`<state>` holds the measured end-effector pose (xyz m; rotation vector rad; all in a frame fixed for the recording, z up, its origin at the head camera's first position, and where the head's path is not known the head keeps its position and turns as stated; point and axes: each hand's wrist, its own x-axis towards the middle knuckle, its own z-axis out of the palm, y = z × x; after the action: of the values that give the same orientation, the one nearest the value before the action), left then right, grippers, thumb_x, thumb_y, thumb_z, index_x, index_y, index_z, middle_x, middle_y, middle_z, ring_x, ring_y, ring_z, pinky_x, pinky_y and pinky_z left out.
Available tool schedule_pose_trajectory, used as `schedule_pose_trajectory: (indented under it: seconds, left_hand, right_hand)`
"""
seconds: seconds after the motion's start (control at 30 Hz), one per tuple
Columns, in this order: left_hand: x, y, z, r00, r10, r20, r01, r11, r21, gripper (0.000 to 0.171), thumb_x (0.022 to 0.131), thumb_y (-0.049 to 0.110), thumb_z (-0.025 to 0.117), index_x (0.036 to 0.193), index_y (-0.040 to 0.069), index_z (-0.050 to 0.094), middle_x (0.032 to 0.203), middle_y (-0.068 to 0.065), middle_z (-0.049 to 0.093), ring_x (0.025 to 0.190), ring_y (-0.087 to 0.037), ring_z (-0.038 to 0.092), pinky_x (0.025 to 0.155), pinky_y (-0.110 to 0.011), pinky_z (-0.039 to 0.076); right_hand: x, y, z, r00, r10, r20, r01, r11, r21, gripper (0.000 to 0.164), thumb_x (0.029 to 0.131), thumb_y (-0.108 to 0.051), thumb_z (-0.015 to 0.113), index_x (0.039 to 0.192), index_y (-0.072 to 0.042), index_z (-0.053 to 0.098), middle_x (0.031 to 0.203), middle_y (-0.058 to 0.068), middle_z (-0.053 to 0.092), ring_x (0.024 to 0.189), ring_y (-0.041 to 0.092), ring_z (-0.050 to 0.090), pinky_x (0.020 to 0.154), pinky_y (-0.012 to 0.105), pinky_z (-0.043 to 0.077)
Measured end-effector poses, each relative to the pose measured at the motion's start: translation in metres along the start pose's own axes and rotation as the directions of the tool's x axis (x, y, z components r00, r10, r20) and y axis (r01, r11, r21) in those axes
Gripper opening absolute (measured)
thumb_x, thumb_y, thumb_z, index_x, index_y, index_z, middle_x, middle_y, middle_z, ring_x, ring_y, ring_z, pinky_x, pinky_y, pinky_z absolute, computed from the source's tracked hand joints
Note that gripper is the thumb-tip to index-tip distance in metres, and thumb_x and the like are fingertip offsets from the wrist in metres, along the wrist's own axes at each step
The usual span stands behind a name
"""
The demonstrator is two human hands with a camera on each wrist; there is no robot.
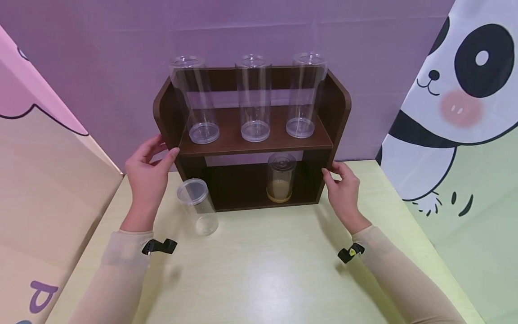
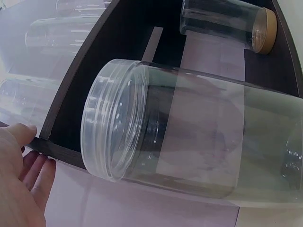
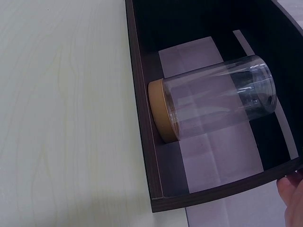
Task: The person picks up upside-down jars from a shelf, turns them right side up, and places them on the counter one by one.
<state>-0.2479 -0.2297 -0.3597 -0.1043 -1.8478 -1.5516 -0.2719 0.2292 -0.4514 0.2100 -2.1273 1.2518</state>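
Note:
A dark brown two-tier shelf (image 1: 256,147) stands against the backdrop. My left hand (image 1: 146,177) grips its left side panel, thumb at the front edge and fingers around the outside. On the opposite side my right hand (image 1: 343,191) pinches the right panel's front edge lower down. Three tall clear containers (image 1: 256,99) stand on the upper tier. An upside-down clear jar (image 3: 213,97), its tan lid (image 3: 163,111) underneath, stands in the lower tier, right of the middle. Close to my left hand, a clear jar with a translucent lid (image 2: 111,120) stands on the table before the shelf.
The pale wooden table (image 1: 259,270) runs from the shelf's base toward me. A purple cloth (image 1: 121,67) hangs behind. Side panels with a cartoon panda (image 1: 465,103) on the right and a pink figure (image 1: 32,90) on the left flank the table.

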Motion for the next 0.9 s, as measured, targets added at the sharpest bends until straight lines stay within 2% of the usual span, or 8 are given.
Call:
schedule_pose_trajectory:
  seconds: [0.2, 0.43, 0.6, 0.67, 0.77, 0.9]
  left_hand:
    - [0.0, 0.0, 0.0, 1.0, 0.007, -0.012, -0.007, 0.999, 0.054, 0.041, 0.095, 0.009, 0.089, 0.135, 0.013, 0.081, 0.122, 0.002, 0.081, 0.11, -0.007, 0.075, 0.086, -0.016, 0.06]
    - [0.0, -0.001, 0.001, 1.0, 0.019, -0.015, -0.018, 0.997, 0.072, 0.041, 0.095, 0.009, 0.089, 0.135, 0.012, 0.081, 0.119, 0.003, 0.08, 0.108, -0.006, 0.075, 0.085, -0.016, 0.06]
    - [-0.001, -0.001, 0.0, 0.999, 0.029, -0.018, -0.028, 0.996, 0.086, 0.04, 0.095, 0.009, 0.089, 0.134, 0.013, 0.081, 0.119, 0.004, 0.081, 0.107, -0.006, 0.074, 0.083, -0.015, 0.06]
    - [-0.001, -0.001, 0.0, 0.999, 0.032, -0.018, -0.03, 0.996, 0.085, 0.04, 0.095, 0.008, 0.089, 0.134, 0.013, 0.081, 0.119, 0.004, 0.08, 0.107, -0.006, 0.074, 0.084, -0.015, 0.06]
    - [-0.001, -0.002, 0.001, 0.999, 0.035, -0.018, -0.033, 0.996, 0.079, 0.04, 0.095, 0.007, 0.089, 0.134, 0.011, 0.081, 0.119, 0.004, 0.08, 0.107, -0.007, 0.074, 0.084, -0.015, 0.06]
    - [0.0, -0.002, 0.001, 0.999, 0.036, -0.02, -0.034, 0.997, 0.073, 0.04, 0.095, 0.007, 0.089, 0.134, 0.01, 0.081, 0.118, 0.006, 0.079, 0.107, -0.007, 0.074, 0.083, -0.015, 0.06]
  right_hand:
    - [0.0, 0.0, 0.0, 1.0, 0.003, -0.003, -0.003, 1.0, 0.014, 0.019, 0.106, -0.009, 0.076, 0.124, -0.001, 0.076, 0.12, 0.014, 0.078, 0.112, 0.029, 0.074, 0.081, 0.007, 0.055]
    - [0.002, 0.001, -0.001, 1.0, 0.02, 0.003, -0.02, 0.999, 0.031, 0.021, 0.105, -0.01, 0.078, 0.124, 0.0, 0.075, 0.12, 0.015, 0.079, 0.112, 0.031, 0.075, 0.08, 0.006, 0.054]
    - [0.003, 0.002, -0.004, 0.999, 0.041, 0.026, -0.042, 0.999, 0.018, 0.025, 0.105, -0.012, 0.078, 0.128, -0.003, 0.075, 0.123, 0.012, 0.079, 0.114, 0.028, 0.075, 0.082, 0.008, 0.055]
    - [0.003, 0.003, -0.004, 0.999, 0.043, 0.03, -0.044, 0.999, 0.024, 0.027, 0.105, -0.012, 0.078, 0.131, -0.004, 0.074, 0.125, 0.011, 0.079, 0.115, 0.026, 0.074, 0.085, 0.012, 0.058]
    - [-0.002, 0.002, -0.003, 0.999, 0.044, 0.007, -0.044, 0.998, 0.054, 0.033, 0.105, -0.012, 0.078, 0.135, -0.002, 0.068, 0.127, 0.012, 0.075, 0.116, 0.025, 0.072, 0.094, 0.03, 0.064]
    - [-0.019, 0.001, 0.004, 0.997, 0.008, -0.072, 0.002, 0.991, 0.137, 0.033, 0.104, -0.002, 0.076, 0.132, 0.006, 0.061, 0.124, 0.022, 0.067, 0.115, 0.03, 0.066, 0.097, 0.044, 0.059]
